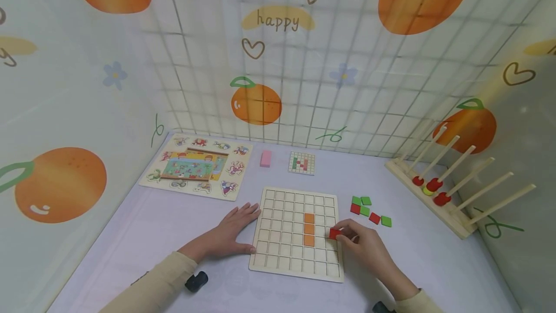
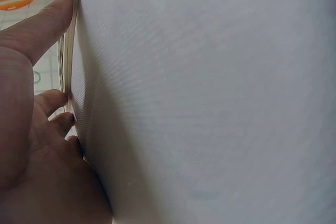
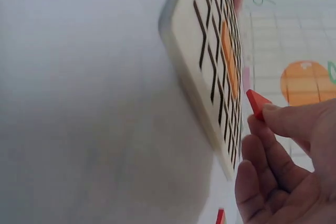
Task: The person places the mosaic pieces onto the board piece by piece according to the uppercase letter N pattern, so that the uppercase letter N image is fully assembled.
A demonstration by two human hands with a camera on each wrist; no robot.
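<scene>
Right hand [image 1: 365, 248] has a small red tile [image 1: 334, 233] pinched between thumb and index finger, with the other fingers bent in underneath. From the head view the tile is over the right edge of the wooden grid board [image 1: 278, 226], and the right wrist view shows it held up off the board, so it's not lying in any square.

Left hand [image 1: 230, 233] is down on the other side, thumb spread well away from the rest of the fingers. Thumb tip is touching the board's left edge, fingertips are right at that edge further up. It's not gripping anything, basically just resting there.

Board lies flat on the pale surface [image 1: 243, 293] with three orange tiles [image 1: 309, 229] in one straight column, a bit right of the middle. Just beyond its right edge there's a loose bunch of green tiles [image 1: 386, 221] and spare red tiles [image 1: 375, 218], some touching or overlapping.

Behind the board: a little pattern card [image 1: 301, 163] with green and red squares, then a pink block [image 1: 265, 158] to the left of it. Further left is a sea animal puzzle [image 1: 216, 191]. Over on the right is a wooden peg rack [image 1: 466, 226] with some red rings [image 1: 442, 199] on it.
</scene>
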